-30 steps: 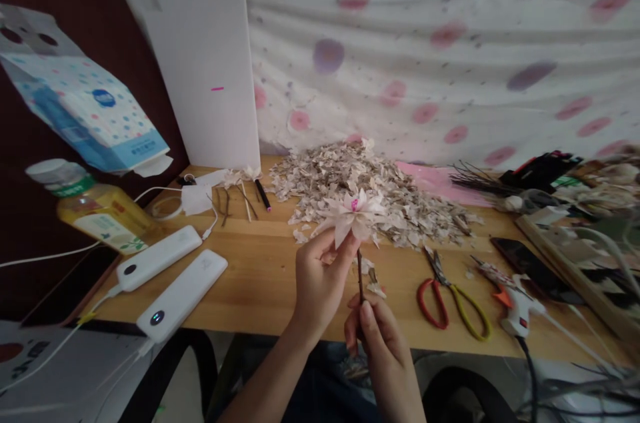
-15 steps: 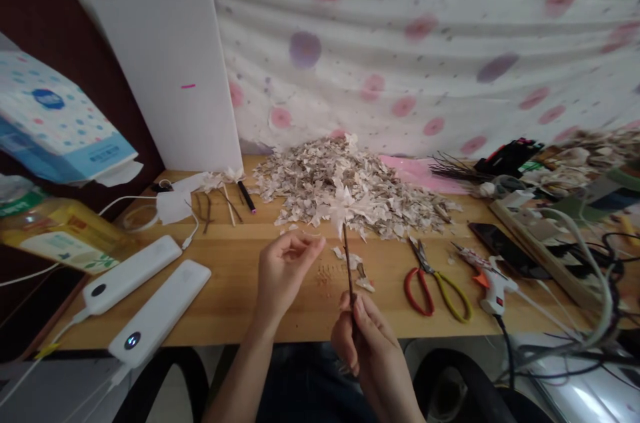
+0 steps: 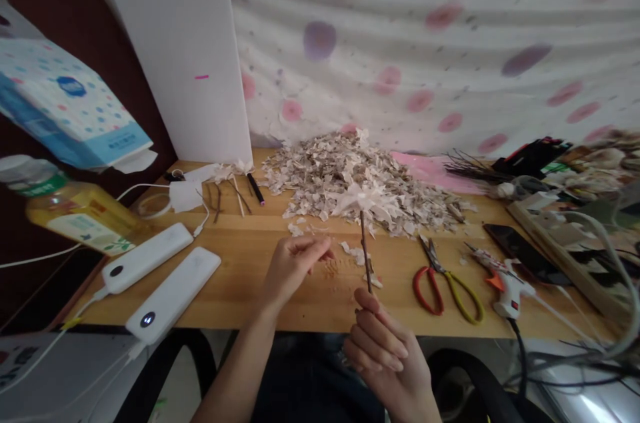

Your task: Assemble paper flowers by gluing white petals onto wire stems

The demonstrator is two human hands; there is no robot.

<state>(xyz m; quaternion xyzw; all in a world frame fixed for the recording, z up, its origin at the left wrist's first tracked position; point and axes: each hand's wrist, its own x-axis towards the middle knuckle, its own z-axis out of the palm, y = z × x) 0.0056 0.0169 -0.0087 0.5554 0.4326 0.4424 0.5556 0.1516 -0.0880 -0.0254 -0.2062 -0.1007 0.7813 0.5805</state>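
Observation:
My right hand [image 3: 387, 349] is closed on the lower end of a thin dark stem [image 3: 366, 253], holding it upright at the table's front edge. A pale paper flower [image 3: 363, 199] sits on top of the stem, in front of a heap of paper scraps [image 3: 345, 173]. My left hand [image 3: 295, 263] hovers low over the wooden table [image 3: 260, 289], left of the stem and apart from it. Its fingertips are pinched together and what they hold, if anything, is too small to make out.
Red and yellow-handled scissors [image 3: 445, 283] and a white glue gun [image 3: 505, 286] lie right of the stem, a dark phone [image 3: 513, 243] behind them. Two white power banks [image 3: 155, 276] with cables, a yellow bottle [image 3: 70, 209] and a blue-dotted box [image 3: 65, 109] are at the left. A white board [image 3: 185, 49] leans against the spotted cloth.
My left hand let go of the flower head and dropped toward the table to the left. My right hand tipped the stem so the flower now points away, toward the scrap heap.

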